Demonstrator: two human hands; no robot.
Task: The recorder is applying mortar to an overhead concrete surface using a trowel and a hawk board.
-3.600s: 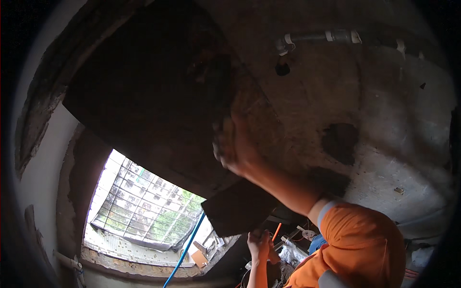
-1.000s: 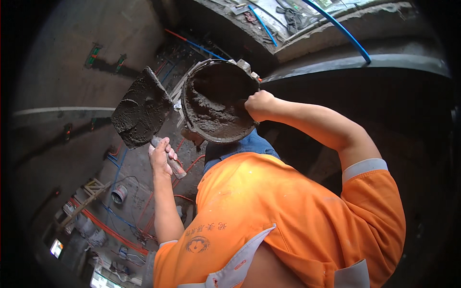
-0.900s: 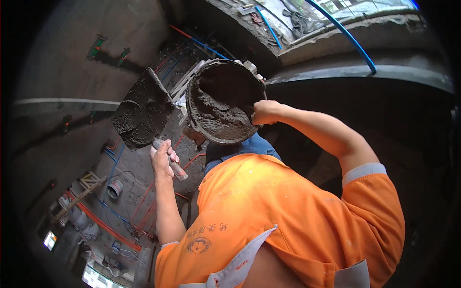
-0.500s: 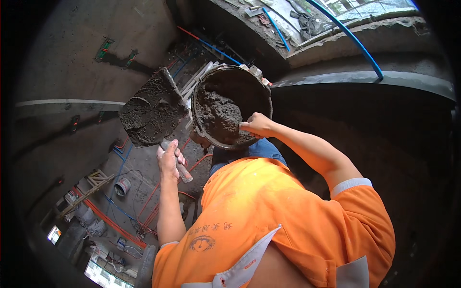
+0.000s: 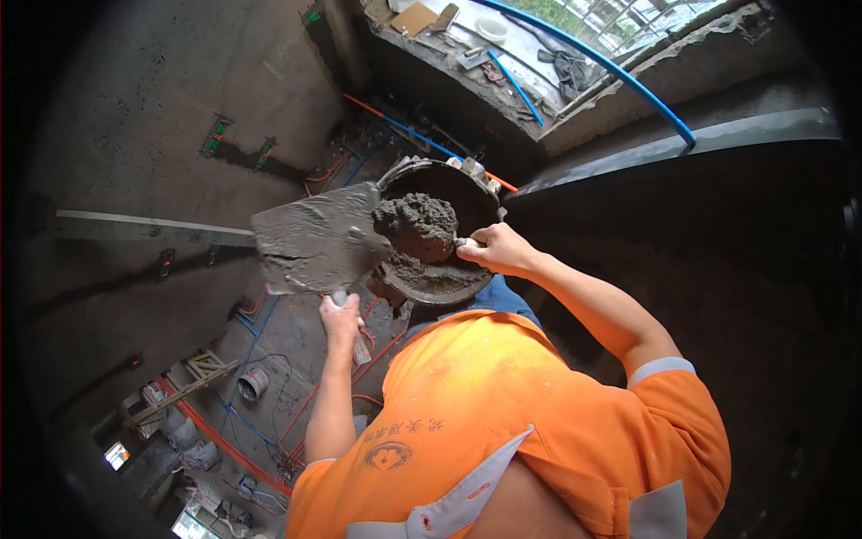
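My left hand (image 5: 341, 322) is closed round the handle of a wide, flat plasterer's hawk (image 5: 305, 247), whose face is coated with wet grey mortar. The right edge of the hawk overlaps the left rim of a dark round bucket (image 5: 476, 196). Closed on a trowel's handle (image 5: 464, 242), my right hand (image 5: 501, 250) is over the bucket's right side. A lumpy heap of mortar (image 5: 417, 218) sits on the trowel, hiding its blade. More mortar (image 5: 440, 278) lies lower in the bucket.
A window ledge (image 5: 440, 49) at the top holds another trowel (image 5: 474, 57), a white bowl (image 5: 490, 30) and a blue pipe (image 5: 516, 88). Red and blue pipes run along the floor. At lower left are a small bucket (image 5: 253, 384) and a wooden frame (image 5: 193, 382).
My right hand has raised the trowel out of the bucket's mortar with a heap on it. The hawk has turned and shifted right, now reaching over the bucket's left rim.
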